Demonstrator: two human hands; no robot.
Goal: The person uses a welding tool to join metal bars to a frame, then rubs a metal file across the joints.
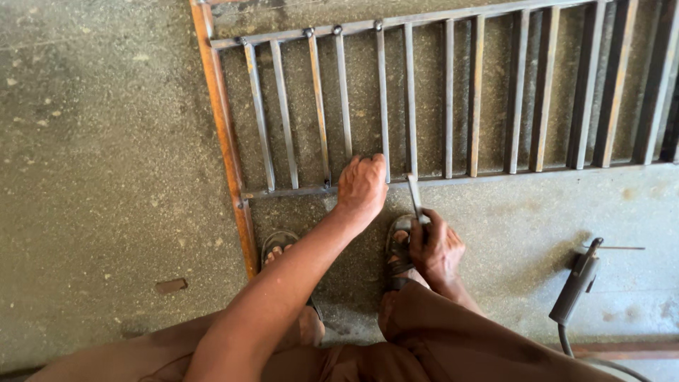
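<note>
Nearest the camera, the person squatted on a concrete floor [92,141] in brown trousers [460,339] and sandals [279,244], knees spread so both arms could reach forward between them. The right hand [437,247] was closed in a fist round the handle of a small hammer-like tool [415,198], whose flat grey head pointed up toward the lower rail, seemingly poised to tap there. The left hand [362,185] lay just beyond, fingers curled and pressed together over the lower rail and the foot of one bar, apparently to steady the work against a blow. That work, a metal grille [438,92] of upright bars in a rust-orange frame, lay flat on the floor directly ahead, its near rail just in front of the feet. Off to the right, well apart from both hands, a welding electrode holder [576,279] with its rod and cable rested on the floor. A small flat scrap [171,285] lay to the left.
</note>
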